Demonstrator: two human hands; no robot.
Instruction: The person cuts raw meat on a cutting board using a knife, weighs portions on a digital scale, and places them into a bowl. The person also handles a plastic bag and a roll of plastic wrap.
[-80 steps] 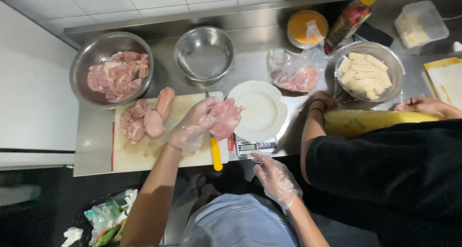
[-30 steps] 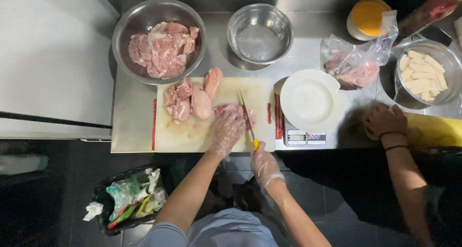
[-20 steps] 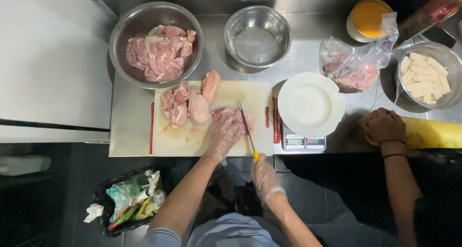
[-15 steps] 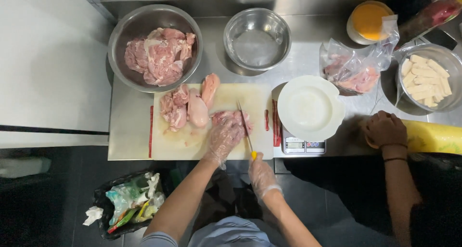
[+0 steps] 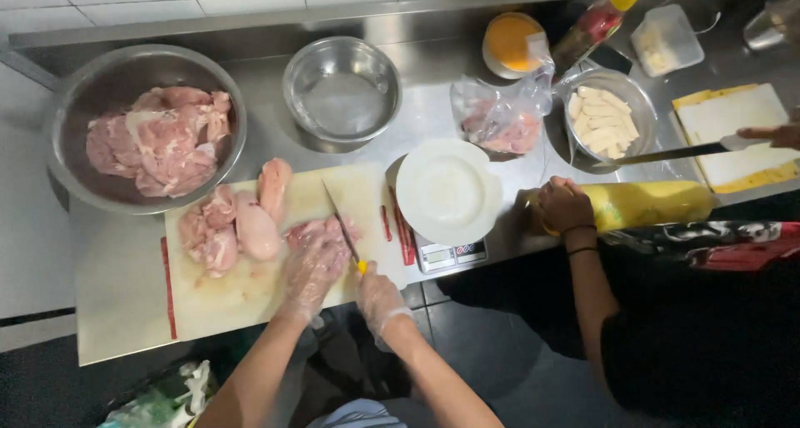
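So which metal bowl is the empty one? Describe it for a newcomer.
Start at the cutting board under the gloved hands. Beyond its far right corner stands the empty bowl, smaller than the meat-filled bowl on its left, and bare inside.
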